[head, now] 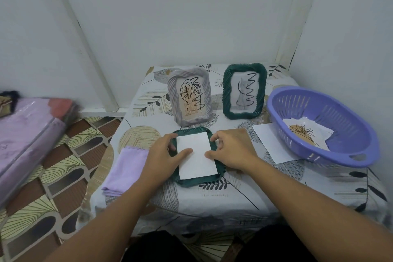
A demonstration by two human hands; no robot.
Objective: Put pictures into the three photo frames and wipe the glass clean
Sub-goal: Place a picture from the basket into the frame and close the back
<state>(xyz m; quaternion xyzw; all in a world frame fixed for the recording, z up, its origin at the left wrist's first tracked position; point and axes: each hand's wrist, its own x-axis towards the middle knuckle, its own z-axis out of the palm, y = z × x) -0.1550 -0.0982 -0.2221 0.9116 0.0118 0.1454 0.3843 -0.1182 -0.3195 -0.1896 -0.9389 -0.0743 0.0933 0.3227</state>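
Observation:
A dark green frame [192, 182] lies face down in the middle of the table. A white picture sheet [196, 158], blank side up, rests in its back opening. My left hand [164, 153] presses the sheet's left edge with the thumb on the paper. My right hand [230, 149] pinches at the sheet's right edge and the frame's rim. Behind them a grey frame [190, 95] and a second green frame [244, 90] stand upright, each holding a line drawing. A folded lilac cloth [125, 171] lies to the left of my left hand.
A purple plastic basket [331, 153] at the right holds a drawing [306, 134] and white paper. A white sheet [270, 144] lies partly under the basket. The small table [234, 198] stands in a wall corner. A wrapped pink bundle [32, 134] lies on the floor at the left.

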